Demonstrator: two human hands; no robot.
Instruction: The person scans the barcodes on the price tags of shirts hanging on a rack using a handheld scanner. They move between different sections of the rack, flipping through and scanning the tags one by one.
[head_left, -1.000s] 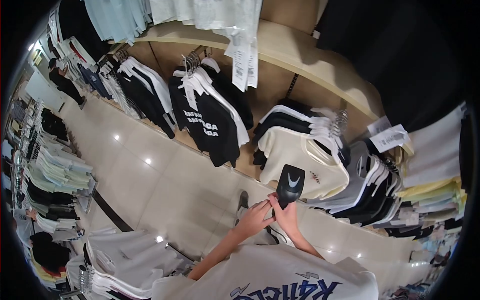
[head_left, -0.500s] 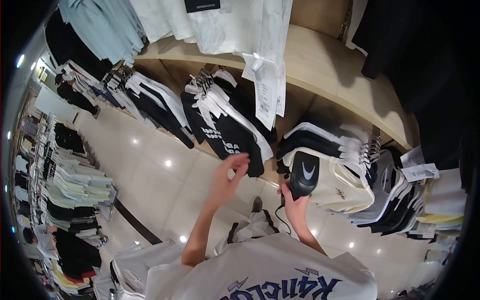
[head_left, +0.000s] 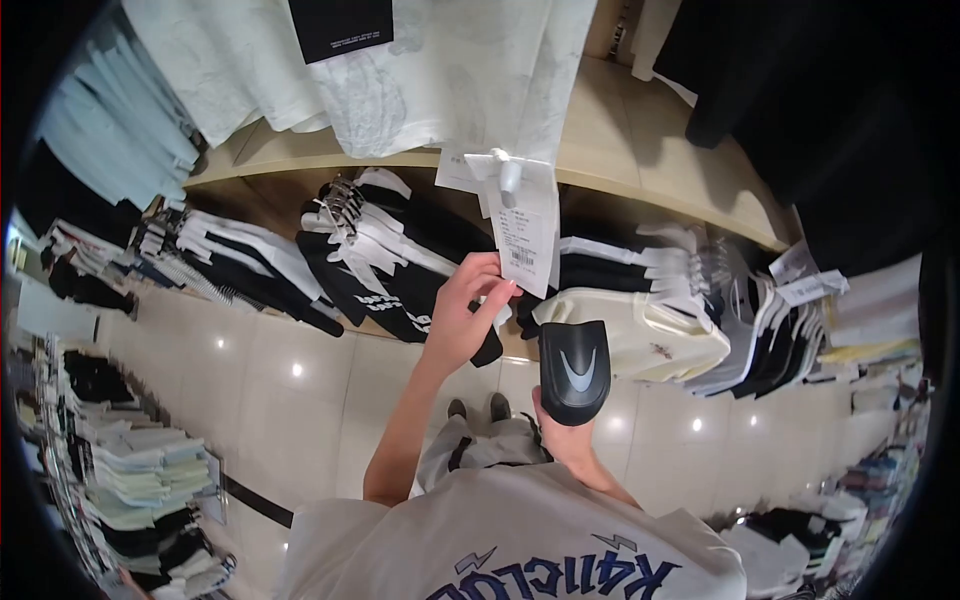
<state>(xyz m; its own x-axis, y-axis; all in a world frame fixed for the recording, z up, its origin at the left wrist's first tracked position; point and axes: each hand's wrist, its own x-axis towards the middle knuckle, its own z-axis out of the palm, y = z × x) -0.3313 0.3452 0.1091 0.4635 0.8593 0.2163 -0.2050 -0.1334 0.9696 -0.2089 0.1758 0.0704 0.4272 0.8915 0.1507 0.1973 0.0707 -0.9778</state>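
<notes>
Between the thumb and fingers of my left hand (head_left: 470, 315) is the lower edge of a white price tag (head_left: 522, 240), printed with text and a barcode. The tag hangs with other tags below a white patterned garment (head_left: 450, 80), where a pale security tag (head_left: 510, 180) is attached. My right hand (head_left: 568, 440) is wrapped round a black handheld barcode scanner (head_left: 575, 372) with a grey curved mark. Its head points up, apart from the tag and to its lower right.
A wooden shelf (head_left: 640, 165) runs behind the tags. Beneath it hang black and white shirts (head_left: 400, 250) and a cream shirt (head_left: 640, 335). Dark garments (head_left: 800, 130) hang at upper right. Clothing racks (head_left: 150, 460) line the left, beyond the tiled floor (head_left: 290, 380).
My left hand has risen to the price tag and taken hold of its lower edge. The scanner in my right hand has shifted left and slightly down in view. The view has moved closer to the garment.
</notes>
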